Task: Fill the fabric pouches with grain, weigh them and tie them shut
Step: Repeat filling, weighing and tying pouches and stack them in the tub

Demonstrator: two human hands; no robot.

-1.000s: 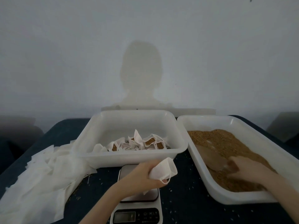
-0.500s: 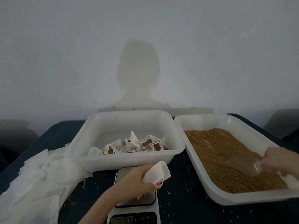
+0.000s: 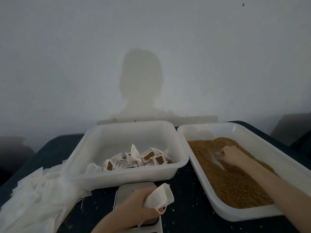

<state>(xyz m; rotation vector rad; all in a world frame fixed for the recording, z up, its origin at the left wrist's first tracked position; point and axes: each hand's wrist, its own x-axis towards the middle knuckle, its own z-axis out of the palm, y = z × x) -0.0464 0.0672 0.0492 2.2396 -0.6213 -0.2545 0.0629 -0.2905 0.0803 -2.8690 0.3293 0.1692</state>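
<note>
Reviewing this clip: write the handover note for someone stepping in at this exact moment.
Left hand grips an empty, open pouch over the scale.
Right hand is down in the grain tray, on a blurred clear scoop; grip unclear.
Filled pouches, tops open, lie in the middle tub. Empty pouches are heaped on the left.
Left to do: fill and weigh this pouch, tie the pouches, continue through the heap.
</note>
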